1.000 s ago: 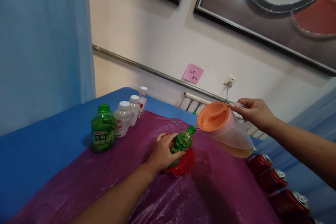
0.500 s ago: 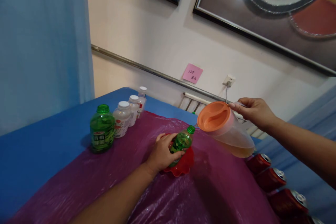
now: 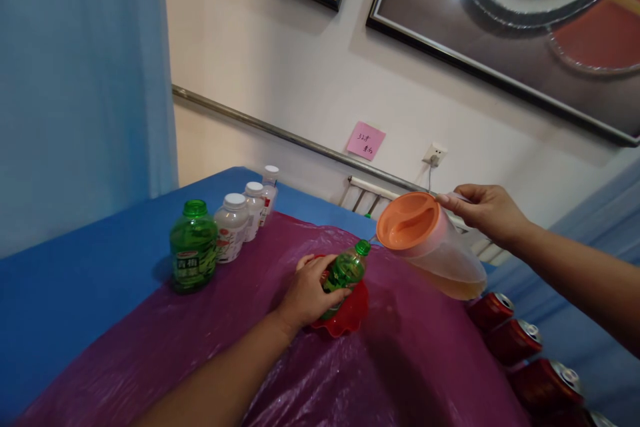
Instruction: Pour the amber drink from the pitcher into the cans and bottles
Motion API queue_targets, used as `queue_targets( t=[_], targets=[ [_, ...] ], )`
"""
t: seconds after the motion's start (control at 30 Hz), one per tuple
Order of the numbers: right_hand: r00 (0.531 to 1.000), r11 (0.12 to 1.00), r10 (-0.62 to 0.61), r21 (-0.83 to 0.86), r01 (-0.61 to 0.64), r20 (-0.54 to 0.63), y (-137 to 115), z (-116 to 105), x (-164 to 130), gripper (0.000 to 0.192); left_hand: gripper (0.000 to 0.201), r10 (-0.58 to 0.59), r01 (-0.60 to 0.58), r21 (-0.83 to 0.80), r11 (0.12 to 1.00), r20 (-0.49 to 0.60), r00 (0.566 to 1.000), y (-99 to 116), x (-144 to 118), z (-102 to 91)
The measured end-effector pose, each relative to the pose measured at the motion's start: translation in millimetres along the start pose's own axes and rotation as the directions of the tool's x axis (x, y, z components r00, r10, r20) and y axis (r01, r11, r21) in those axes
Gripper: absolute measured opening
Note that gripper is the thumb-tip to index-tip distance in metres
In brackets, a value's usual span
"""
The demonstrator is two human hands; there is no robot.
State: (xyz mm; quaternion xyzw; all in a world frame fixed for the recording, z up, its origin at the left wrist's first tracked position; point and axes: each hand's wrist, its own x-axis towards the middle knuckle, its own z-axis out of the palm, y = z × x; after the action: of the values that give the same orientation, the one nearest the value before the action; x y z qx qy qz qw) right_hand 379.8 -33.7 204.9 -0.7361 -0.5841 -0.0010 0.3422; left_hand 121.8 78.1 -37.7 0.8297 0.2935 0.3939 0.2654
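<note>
- The left hand [image 3: 307, 293] is clamped around a green bottle [image 3: 347, 271], thumb on the near side and fingers over the far side, pressing on its clear, shiny plastic.
- That bottle leans to the right, its narrow green neck uncapped, its lower end over a red dish [image 3: 353, 313] with a scalloped, petal-like rim and a glossy surface.
- The right hand [image 3: 487, 210] has its fingers closed together on the handle of a plastic jug [image 3: 450, 260]; how the fingertips wrap round is partly hidden.
- The jug is rounded and translucent, with a frosted look, and tilts so that its orange lid [image 3: 407, 220], round with a moulded curved ridge, faces the bottle's mouth. Amber liquid pools along its lower side. Its pouring edge is just beside the bottle's neck; whether liquid is running between them is too small to tell.
- Under the dish spreads a thin purple plastic sheet [image 3: 200, 347], crinkled and shiny, over a smooth, matt blue tabletop [image 3: 65, 253].
- To the left stands a wide-bodied second green bottle [image 3: 193, 257], upright, with a ribbed neck and a printed label; beside it runs a row of clear bottles [image 3: 231, 230] with white caps.
- Along the right edge, red metal cans [image 3: 543, 383] with silvery tops form a line.
</note>
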Motion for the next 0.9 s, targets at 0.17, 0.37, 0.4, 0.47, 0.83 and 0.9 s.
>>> queue_targets(
  t=[0.17,0.37,0.4,0.47,0.83,0.9],
  targets=[
    [1.000,1.000,-0.014,0.002,0.014,-0.011,-3.4,-0.4,-0.8,0.065,0.061,-0.022,0.022,0.010,1.000,-0.015,1.000,-1.8,-0.7,0.8],
    [1.000,1.000,0.012,0.002,-0.012,-0.005,-4.9,-1.7,-1.6,0.068,0.062,-0.015,0.016,0.017,1.000,-0.017,1.000,-1.7,-0.3,0.3],
    [1.000,1.000,0.016,0.000,-0.016,-0.007,-4.9,-1.9,-1.7,0.068,0.062,-0.013,0.013,0.015,1.000,-0.019,1.000,-1.8,-0.2,0.3],
    [1.000,1.000,0.017,-0.002,-0.017,-0.011,-5.1,-2.3,-1.9,0.068,0.063,-0.010,0.010,0.011,1.000,-0.020,1.000,-2.0,-0.1,0.3],
    [1.000,1.000,-0.012,-0.004,0.012,-0.020,-5.1,-6.1,-1.2,0.067,0.059,-0.019,0.019,0.007,1.000,-0.009,1.000,-2.4,-0.7,-0.4],
    [1.000,1.000,-0.011,-0.010,0.011,-0.018,-4.1,-6.5,-0.9,0.067,0.061,-0.015,0.015,0.007,1.000,-0.007,1.000,-3.1,-0.7,0.2]
  ],
)
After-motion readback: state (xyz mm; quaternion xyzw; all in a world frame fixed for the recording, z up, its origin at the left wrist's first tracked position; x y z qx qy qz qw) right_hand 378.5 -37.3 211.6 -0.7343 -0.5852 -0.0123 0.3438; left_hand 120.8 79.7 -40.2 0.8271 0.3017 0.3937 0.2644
